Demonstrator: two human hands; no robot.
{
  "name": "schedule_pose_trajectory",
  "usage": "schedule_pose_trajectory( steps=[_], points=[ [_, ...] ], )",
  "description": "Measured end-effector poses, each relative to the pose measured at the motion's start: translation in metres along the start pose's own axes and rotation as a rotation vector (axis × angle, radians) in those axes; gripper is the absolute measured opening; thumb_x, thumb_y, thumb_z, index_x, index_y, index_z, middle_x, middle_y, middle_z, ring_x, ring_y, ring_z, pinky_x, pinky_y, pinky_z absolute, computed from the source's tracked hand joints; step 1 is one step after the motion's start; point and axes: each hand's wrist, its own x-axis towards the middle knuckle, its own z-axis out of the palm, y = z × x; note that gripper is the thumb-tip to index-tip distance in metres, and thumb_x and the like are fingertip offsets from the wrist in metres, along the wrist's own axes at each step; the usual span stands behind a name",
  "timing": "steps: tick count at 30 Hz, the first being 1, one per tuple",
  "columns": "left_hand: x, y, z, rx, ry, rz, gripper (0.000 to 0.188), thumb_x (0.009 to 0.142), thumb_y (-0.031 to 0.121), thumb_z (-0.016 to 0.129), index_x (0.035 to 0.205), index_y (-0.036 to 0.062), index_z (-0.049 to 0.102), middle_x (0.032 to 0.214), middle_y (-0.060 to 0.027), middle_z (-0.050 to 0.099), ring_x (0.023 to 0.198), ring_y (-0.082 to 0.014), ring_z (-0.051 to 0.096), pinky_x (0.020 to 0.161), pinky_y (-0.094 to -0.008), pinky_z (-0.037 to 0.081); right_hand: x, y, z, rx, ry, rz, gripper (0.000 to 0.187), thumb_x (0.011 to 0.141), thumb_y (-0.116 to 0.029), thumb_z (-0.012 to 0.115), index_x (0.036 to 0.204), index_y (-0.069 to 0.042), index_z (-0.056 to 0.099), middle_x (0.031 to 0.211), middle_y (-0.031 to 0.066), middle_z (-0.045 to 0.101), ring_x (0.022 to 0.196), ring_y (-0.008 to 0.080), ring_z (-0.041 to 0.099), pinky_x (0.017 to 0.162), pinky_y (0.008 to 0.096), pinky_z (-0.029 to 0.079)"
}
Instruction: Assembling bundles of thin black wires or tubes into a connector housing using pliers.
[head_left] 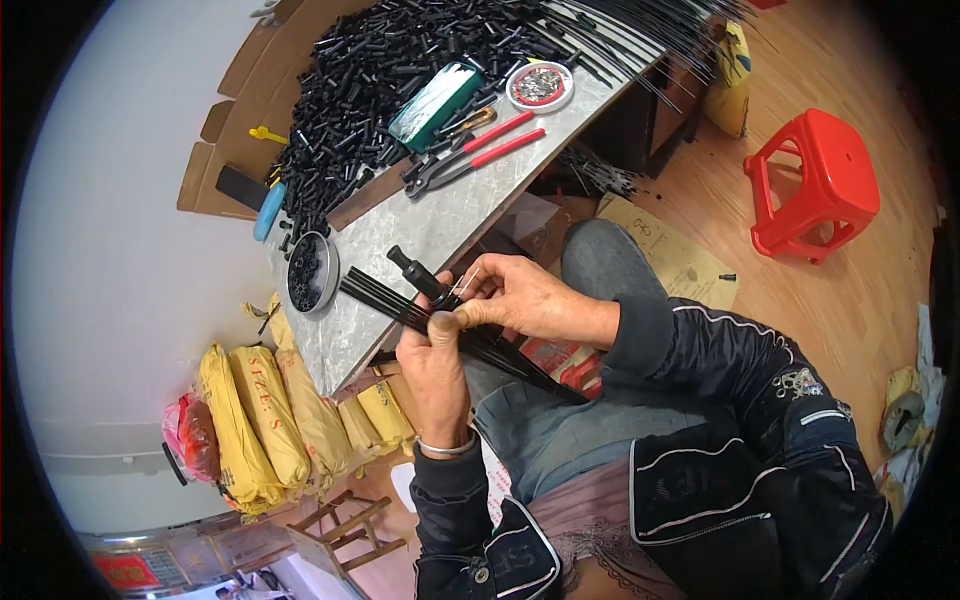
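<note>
My left hand (435, 385) is closed around a bundle of thin black rods (378, 300), which look like umbrella ribs and run down over my lap. A stepped black plastic tube (412, 268) sticks up from the same grip, beside the rods. My right hand (540, 300) meets the left at the tube's lower end. Its thumb and forefinger are pinched on a thin pale wire (460, 284), whose far end is hidden between the fingers.
On the grey table (350, 350) lie a heap of black tubes (360, 90), red-handled pincers (480, 155), a green box (435, 105), a dish of small metal parts (540, 87) and a bowl of black rings (312, 272). Yellow sacks (265, 410) stand left, a red stool (815, 185) right.
</note>
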Motion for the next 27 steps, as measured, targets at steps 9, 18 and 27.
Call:
schedule_pose_trajectory(
  steps=[9, 18, 27],
  points=[
    [0.011, -0.008, -0.014, -0.224, -0.183, -0.071, 0.041, 0.099, 0.033, 0.048, 0.116, -0.0040, 0.054, 0.102, -0.0126, 0.066, 0.094, -0.0194, 0.063, 0.085, -0.0311, 0.050, 0.012, 0.014, 0.001, 0.119, -0.071, -0.136, 0.031, 0.079, -0.016, 0.077, 0.094, 0.000, 0.056, 0.079, 0.0010, 0.061, 0.065, 0.0074, 0.052, 0.058, 0.0244, 0.045],
    [0.007, -0.005, -0.003, -0.301, -0.147, -0.089, 0.042, 0.098, 0.036, 0.049, 0.111, -0.0035, 0.053, 0.097, -0.0150, 0.067, 0.073, -0.0196, 0.065, 0.068, -0.0299, 0.057, 0.011, -0.004, 0.002, 0.107, -0.108, 0.099, 0.037, 0.075, -0.019, 0.081, 0.094, -0.003, 0.053, 0.076, -0.0010, 0.054, 0.062, 0.0065, 0.050, 0.052, 0.0228, 0.042],
    [0.019, -0.037, -0.002, -0.193, 0.153, 0.035, 0.042, 0.101, 0.040, 0.043, 0.104, -0.0004, 0.054, 0.080, -0.0057, 0.058, 0.068, -0.0138, 0.055, 0.064, -0.0265, 0.046, 0.009, 0.009, 0.015, -0.670, 0.321, -0.487, 0.039, 0.081, -0.028, 0.072, 0.107, -0.002, 0.061, 0.096, 0.0092, 0.062, 0.085, 0.0222, 0.062, 0.073, 0.0335, 0.050]
  ],
)
